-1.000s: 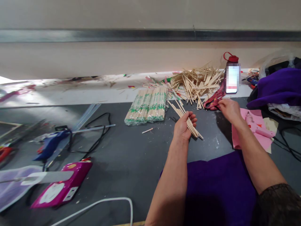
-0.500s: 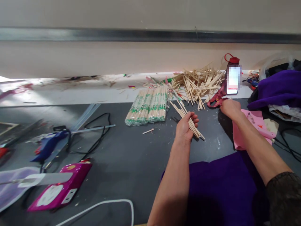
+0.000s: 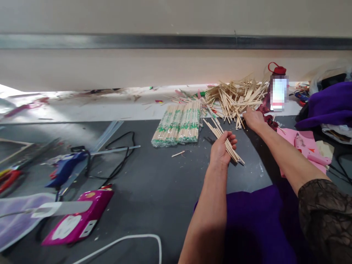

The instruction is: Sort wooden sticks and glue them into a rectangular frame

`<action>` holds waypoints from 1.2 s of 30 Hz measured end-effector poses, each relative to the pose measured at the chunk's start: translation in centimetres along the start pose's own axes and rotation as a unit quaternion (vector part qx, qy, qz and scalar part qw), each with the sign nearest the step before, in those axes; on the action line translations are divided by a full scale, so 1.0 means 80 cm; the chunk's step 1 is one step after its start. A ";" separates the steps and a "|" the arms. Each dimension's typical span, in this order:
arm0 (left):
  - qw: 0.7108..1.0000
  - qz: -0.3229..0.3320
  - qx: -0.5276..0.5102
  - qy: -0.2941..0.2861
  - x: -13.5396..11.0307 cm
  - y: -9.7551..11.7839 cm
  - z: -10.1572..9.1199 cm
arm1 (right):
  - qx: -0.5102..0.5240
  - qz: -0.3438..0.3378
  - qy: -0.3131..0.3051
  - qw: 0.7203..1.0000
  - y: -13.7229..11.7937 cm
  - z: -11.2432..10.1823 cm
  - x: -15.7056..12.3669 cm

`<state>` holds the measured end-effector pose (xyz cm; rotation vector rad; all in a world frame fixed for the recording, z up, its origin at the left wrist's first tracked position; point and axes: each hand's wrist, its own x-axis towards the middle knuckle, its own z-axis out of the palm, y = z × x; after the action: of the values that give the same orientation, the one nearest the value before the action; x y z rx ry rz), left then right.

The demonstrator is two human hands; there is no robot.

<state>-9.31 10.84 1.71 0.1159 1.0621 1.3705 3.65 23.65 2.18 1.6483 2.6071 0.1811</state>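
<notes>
So, left hand (image 3: pixel 221 148) has thumb and fingers clamped around the bunch (image 3: pixel 231 150) of thin sticks; bunch slants over the grey table (image 3: pixel 154 183), far tips fanned a little; right hand (image 3: pixel 254 120) is at the front right edge of the loose pile (image 3: pixel 236 95), fingers bent and seemingly close together; cannot tell whether a stick is pinched there; pile is a tangle, sticks crossing every way, so probably best to pick uncrossed ones at the front edge and draw each out lengthwise, rather than lift through the heap; strap (image 3: pixel 271 122) lies just beside the right hand, worth not snagging; left grip looks firm; if too slack, the bunch could slide or fan further; wrapped packs (image 3: pixel 169 126) sit left of the bunch; glue gun (image 3: pixel 310 152) on pink sheet (image 3: pixel 288 135) is near the right forearm; a low elbow could nudge it.
</notes>
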 end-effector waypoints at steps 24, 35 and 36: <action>1.000 -0.004 0.001 -0.008 0.001 -0.001 0.000 | -0.090 -0.195 0.018 0.976 0.014 0.000 0.011; 1.000 0.012 -0.003 -0.013 0.001 0.000 0.002 | 0.074 -0.084 0.194 0.975 -0.009 -0.052 -0.013; 1.000 0.013 -0.002 -0.015 0.001 0.000 0.002 | 0.103 -0.073 0.207 0.970 -0.012 -0.060 -0.016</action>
<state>-9.19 11.00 1.74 0.1464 1.0361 1.3914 2.86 21.76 6.82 1.6156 3.1413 0.2834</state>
